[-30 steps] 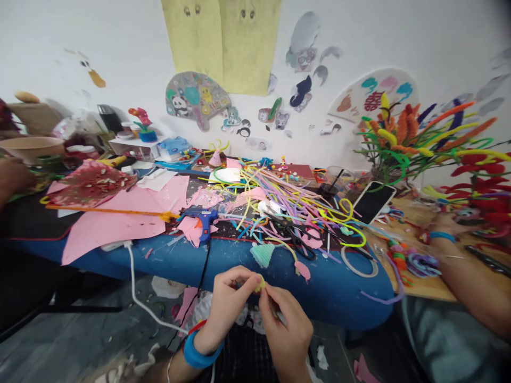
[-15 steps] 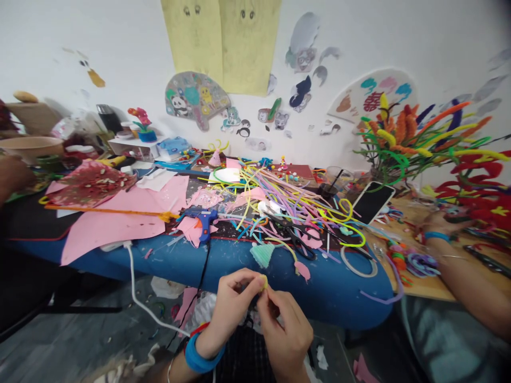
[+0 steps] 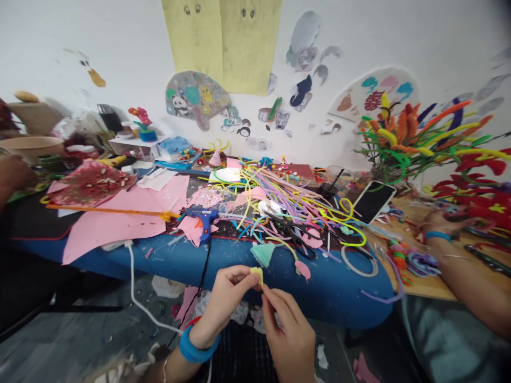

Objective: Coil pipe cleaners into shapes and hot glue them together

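My left hand (image 3: pixel 232 290), with a blue band at the wrist, pinches a small pale yellow pipe cleaner piece (image 3: pixel 257 275) between thumb and fingers. The piece looks folded or coiled, and much of it is covered by fingertips. At its lower right edge, my right hand (image 3: pixel 288 331) has thumb and forefinger pressed together on it. Both hands are in front of the table edge, above my lap. Just beyond them lie a ribbed mint-green triangle (image 3: pixel 262 254) and a pink leaf-shaped piece (image 3: pixel 303 269) on a stem.
A blue glue gun (image 3: pixel 206 223), black scissors (image 3: pixel 297 239) and a heap of pipe cleaners (image 3: pixel 275 186) cover the table (image 3: pixel 223 263). A phone (image 3: pixel 373 202) leans at the right. Another person's hand (image 3: pixel 439 226) is at the right, another (image 3: pixel 16 175) at the far left.
My left hand has shifted slightly left and up, showing more of the yellow piece. My right fingers have closed to a pinch at its lower end.
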Demonstrator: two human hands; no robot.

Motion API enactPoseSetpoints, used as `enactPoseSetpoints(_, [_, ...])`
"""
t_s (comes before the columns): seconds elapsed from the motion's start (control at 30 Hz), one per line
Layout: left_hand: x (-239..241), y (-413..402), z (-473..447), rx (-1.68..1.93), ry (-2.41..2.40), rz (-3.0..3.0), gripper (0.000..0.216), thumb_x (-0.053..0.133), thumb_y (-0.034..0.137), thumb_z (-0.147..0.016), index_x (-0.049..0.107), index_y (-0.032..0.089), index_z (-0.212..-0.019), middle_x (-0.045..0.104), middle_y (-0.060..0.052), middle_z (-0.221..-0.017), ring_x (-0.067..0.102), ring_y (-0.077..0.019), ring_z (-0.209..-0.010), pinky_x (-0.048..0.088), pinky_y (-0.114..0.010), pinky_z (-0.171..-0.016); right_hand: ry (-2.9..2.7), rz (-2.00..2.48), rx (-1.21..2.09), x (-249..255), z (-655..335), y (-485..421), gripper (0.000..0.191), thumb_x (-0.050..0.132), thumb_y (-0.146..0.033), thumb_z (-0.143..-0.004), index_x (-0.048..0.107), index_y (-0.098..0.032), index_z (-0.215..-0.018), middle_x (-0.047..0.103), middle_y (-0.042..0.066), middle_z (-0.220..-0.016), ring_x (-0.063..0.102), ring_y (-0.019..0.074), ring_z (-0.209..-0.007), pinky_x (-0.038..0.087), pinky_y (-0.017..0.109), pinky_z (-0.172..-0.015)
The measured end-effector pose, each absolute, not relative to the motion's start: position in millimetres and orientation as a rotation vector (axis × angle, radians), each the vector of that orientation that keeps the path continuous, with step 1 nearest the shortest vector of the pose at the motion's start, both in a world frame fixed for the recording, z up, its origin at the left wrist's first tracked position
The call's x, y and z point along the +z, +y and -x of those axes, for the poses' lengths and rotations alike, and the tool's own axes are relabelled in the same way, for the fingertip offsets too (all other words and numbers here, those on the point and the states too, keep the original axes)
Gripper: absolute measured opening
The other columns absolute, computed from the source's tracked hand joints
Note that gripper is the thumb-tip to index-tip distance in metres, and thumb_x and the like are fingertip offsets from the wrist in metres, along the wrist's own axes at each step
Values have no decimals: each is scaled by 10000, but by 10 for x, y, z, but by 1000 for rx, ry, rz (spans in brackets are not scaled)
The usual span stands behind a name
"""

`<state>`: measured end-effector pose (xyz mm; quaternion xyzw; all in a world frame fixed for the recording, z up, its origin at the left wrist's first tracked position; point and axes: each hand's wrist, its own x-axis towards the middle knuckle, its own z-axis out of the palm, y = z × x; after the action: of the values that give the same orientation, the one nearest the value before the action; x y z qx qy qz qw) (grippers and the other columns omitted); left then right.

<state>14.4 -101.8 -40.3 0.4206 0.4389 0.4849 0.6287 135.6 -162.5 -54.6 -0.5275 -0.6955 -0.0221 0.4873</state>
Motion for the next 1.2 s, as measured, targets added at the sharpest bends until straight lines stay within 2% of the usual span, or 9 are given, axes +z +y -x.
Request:
enactPoseSetpoints(0.17, [-406,-1037,-140,1052,981,-977,214,787,326,-667,725,125,-628,712,-25,-585,620,-129,-547,495,-220,-580,-1677,1292,-95,-538,-1374,-1629,182,521,-90,-902,679,-156,-963,702,72,-846,689,162,-756,557,253,-712])
enactPoseSetpoints(0.33, [-401,-1020,-98,1021,958,-1004,224,818,319,-630,728,121,-687,734,-36,-631,638,-140,-562,508,-238,-592,-1738,1294,-99,-521,-1421,-1620,200,490,-102,-920,682,-152,-953,683,82,-841,671,170,-745,557,278,-693])
enactPoseSetpoints(0.47, [-374,-979,-46,955,946,-1098,201,806,301,-658,714,122,-657,718,-30,-600,625,-128,-543,486,-221,-563,-1850,1220,-33,-457,-1516,-1619,172,501,-105,-928,661,-167,-943,691,57,-813,652,165,-715,551,289,-674])
enactPoseSetpoints(0.73, [-339,-919,53,745,810,-1070,182,813,287,-640,722,130,-657,708,-34,-558,628,-127,-494,488,-232,-551,-1999,1128,54,-360,-1677,-1605,184,479,-123,-950,647,-183,-997,718,58,-873,657,176,-773,555,317,-700])
enactPoseSetpoints(0.93, [-448,-905,65,603,687,-878,134,822,210,-573,712,138,-597,681,-16,-519,613,-119,-436,490,-213,-481,-2095,1015,-75,-344,-1749,-1571,294,443,-125,-961,640,-190,-1169,730,92,-989,671,199,-855,564,334,-708])
enactPoseSetpoints(1.07, [-475,-920,20,565,655,-811,188,816,266,-549,672,144,-551,628,6,-469,591,-122,-381,495,-223,-435,-2110,961,-125,-388,-1774,-1518,309,453,-106,-946,634,-191,-1182,723,92,-940,668,193,-827,558,313,-683])
enactPoseSetpoints(1.2, [-419,-954,0,596,660,-812,236,789,335,-627,669,139,-572,670,-17,-544,640,-141,-448,517,-229,-486,-2042,980,60,-457,-1762,-1482,235,456,-90,-939,637,-175,-1063,699,81,-891,649,176,-790,546,302,-684])
